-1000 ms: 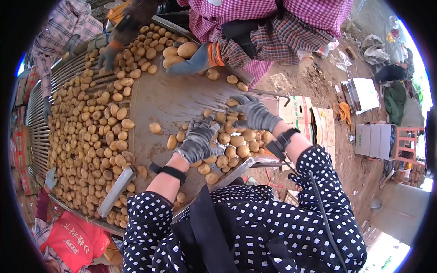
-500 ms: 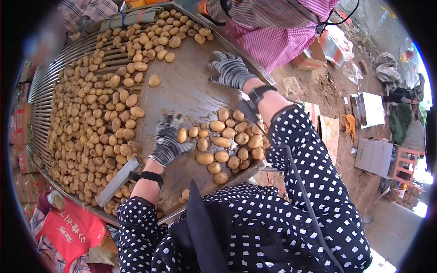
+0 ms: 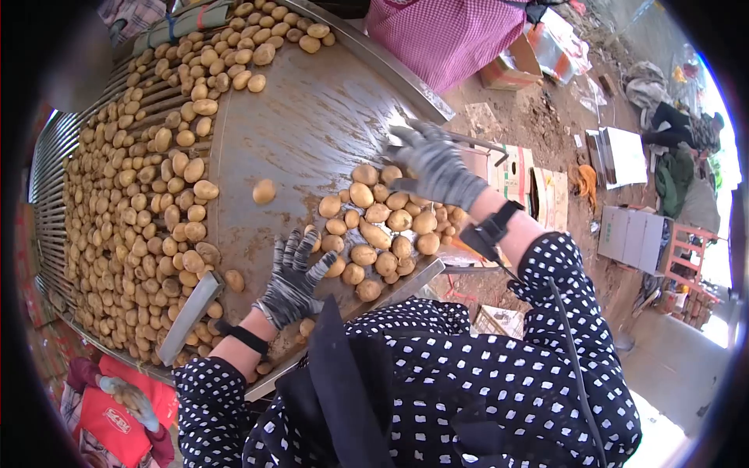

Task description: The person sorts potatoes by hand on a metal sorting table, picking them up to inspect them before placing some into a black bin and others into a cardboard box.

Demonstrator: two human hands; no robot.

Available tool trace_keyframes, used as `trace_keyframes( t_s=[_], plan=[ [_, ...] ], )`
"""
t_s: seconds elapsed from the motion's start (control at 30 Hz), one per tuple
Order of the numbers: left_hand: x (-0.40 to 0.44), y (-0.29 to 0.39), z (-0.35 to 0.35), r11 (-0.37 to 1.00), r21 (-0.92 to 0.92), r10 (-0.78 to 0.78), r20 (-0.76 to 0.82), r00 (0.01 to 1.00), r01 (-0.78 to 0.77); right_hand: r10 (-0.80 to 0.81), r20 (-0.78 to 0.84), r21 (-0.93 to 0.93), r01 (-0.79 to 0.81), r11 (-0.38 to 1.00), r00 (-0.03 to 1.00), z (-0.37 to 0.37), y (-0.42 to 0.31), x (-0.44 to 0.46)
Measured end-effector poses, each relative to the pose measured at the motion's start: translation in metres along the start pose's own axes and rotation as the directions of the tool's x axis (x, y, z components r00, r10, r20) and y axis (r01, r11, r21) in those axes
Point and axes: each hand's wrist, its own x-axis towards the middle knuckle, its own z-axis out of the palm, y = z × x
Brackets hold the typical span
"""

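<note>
I have left hand (image 3: 292,285) spread wide, gripping nothing, beside potatoes (image 3: 374,234); right hand (image 3: 437,164) blurred, thumb and fingers apart, empty. Potatoes bunch between hands on tray (image 3: 320,125); lone potato (image 3: 264,191) beyond left.

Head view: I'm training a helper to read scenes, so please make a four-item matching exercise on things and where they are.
1. Grey-and-black-striped gloved left hand
2. Lone round tan potato
3. Crumpled orange cloth
4. Pink-and-white checked fabric

A. On the brown dirt ground
B. Beyond the far edge of the flat grey metal table
C. Spread open beside the small tan potato heap
D. By itself on the table's bare metal

Pairs: 1-C; 2-D; 3-A; 4-B
</note>
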Motion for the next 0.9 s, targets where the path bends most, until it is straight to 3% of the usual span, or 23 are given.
trace_keyframes(
  t_s=[0.03,0.07,0.1,0.23,0.33,0.43,0.53,0.57,0.67,0.73,0.8,0.87,0.9],
  plan=[
    [0.001,0.002,0.012,1.0,0.004,0.017,0.017,1.0,-0.017,-0.084,-0.078,-0.002,0.084,0.996,0.993,0.001,-0.015,0.012],
    [0.009,0.008,0.016,1.0,0.012,0.029,0.023,0.999,-0.029,-0.176,-0.005,0.251,0.171,0.953,0.984,-0.011,-0.029,0.024],
    [0.019,0.017,0.019,1.0,0.004,-0.009,-0.013,1.0,0.009,-0.246,0.095,0.285,0.21,0.935,0.965,-0.009,-0.046,0.037],
    [0.051,0.04,0.013,0.993,-0.009,-0.116,-0.004,0.993,0.116,-0.333,-0.041,0.127,0.336,0.933,0.942,0.046,-0.06,0.036],
    [0.06,0.04,0.018,0.992,-0.032,-0.121,-0.081,0.989,0.118,-0.214,0.002,0.125,0.212,0.969,0.977,0.038,-0.032,0.022],
    [0.084,0.04,0.02,0.998,-0.015,-0.068,-0.083,0.994,0.067,-0.057,0.183,0.058,0.047,0.997,0.982,0.021,-0.011,0.003],
    [0.11,0.039,0.02,0.999,-0.047,-0.006,-0.066,0.998,0.003,0.049,0.193,0.046,-0.059,0.997,0.98,0.017,0.007,-0.017],
    [0.117,0.04,0.02,1.0,0.027,0.007,-0.075,0.997,-0.005,0.059,0.11,0.037,-0.063,0.997,0.992,0.027,0.017,-0.027],
    [0.143,0.049,0.019,0.997,0.077,-0.024,0.031,0.999,0.022,0.16,0.077,0.015,-0.162,0.987,0.984,0.028,0.034,-0.057],
    [0.161,0.061,0.013,0.993,0.114,0.016,0.015,1.0,-0.018,0.194,0.103,0.012,-0.197,0.98,0.975,0.023,0.043,-0.077],
    [0.165,0.068,0.002,0.987,0.152,0.055,-0.001,0.999,-0.054,0.364,0.172,-0.156,-0.34,0.927,0.915,0.012,0.042,-0.09],
    [0.163,0.07,-0.012,0.982,-0.181,0.068,0.023,0.997,-0.063,0.412,0.145,-0.158,-0.39,0.907,0.9,0.004,0.036,-0.089],
    [0.16,0.067,-0.026,0.99,-0.117,0.09,0.049,0.995,-0.084,0.395,0.011,-0.107,-0.392,0.914,0.918,0.006,0.03,-0.082]
  ],
)
